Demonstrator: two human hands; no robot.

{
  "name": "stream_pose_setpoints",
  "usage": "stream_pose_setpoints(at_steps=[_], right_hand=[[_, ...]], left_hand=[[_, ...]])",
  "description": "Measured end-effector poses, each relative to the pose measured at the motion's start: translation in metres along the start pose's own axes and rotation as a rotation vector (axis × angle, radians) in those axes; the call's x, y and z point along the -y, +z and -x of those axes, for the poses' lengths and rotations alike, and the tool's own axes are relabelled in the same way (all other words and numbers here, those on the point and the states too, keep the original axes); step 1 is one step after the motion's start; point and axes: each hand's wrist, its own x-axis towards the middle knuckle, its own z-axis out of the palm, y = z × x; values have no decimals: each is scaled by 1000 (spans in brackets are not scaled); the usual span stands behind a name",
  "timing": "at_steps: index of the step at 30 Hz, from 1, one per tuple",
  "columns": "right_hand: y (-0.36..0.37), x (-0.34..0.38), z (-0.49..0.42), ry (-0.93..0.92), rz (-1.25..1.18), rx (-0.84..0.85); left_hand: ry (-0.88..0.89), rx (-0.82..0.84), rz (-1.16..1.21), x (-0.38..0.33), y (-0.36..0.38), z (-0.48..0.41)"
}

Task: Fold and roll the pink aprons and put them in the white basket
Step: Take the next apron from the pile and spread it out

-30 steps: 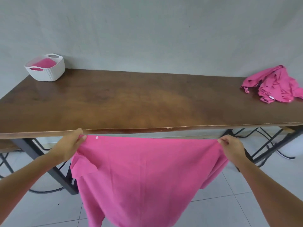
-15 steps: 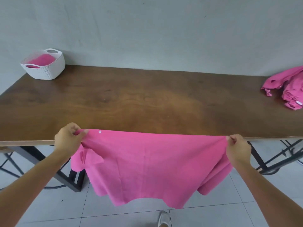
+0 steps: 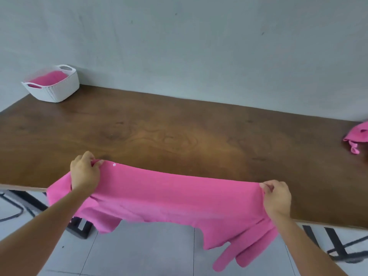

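A pink apron (image 3: 169, 198) is stretched wide between my hands over the near edge of the wooden table (image 3: 179, 134). My left hand (image 3: 85, 172) pinches its left top corner, next to a small white button. My right hand (image 3: 276, 198) pinches the right top corner. The apron's upper part lies over the tabletop; its lower part and straps hang off the front edge toward the floor. The white basket (image 3: 57, 90) stands at the table's far left corner with pink cloth inside it.
A heap of more pink aprons (image 3: 357, 134) lies at the table's right edge, partly cut off by the frame. A grey wall runs behind the table. Black metal table legs and a tiled floor show below the front edge.
Both hands have carried the apron's top edge up and forward from below the table edge onto the tabletop. The view has tilted and shifted left, so the heap sits further right.
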Motion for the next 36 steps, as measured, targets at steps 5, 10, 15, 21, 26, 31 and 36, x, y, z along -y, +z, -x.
stream_pose_setpoints(at_steps=[5, 10, 15, 21, 26, 31, 36], right_hand=[[11, -5, -34, -136, 90, 26], [23, 0, -76, -186, 70, 45], [38, 6, -117, -234, 61, 62], [70, 27, -172, -212, 78, 69], [99, 46, -219, -238, 99, 35], [123, 63, -262, -283, 113, 8], [150, 82, -308, -271, 128, -4]], left_hand=[[24, -46, -3, -17, 19, -19], [-50, -54, 58, -34, 34, -40], [-100, -52, 103, -50, 50, -71], [-124, -59, 132, -66, 76, -123], [-154, -60, 155, -83, 102, -175], [-146, -53, 163, -97, 127, -226], [-118, -49, 173, -109, 157, -285]])
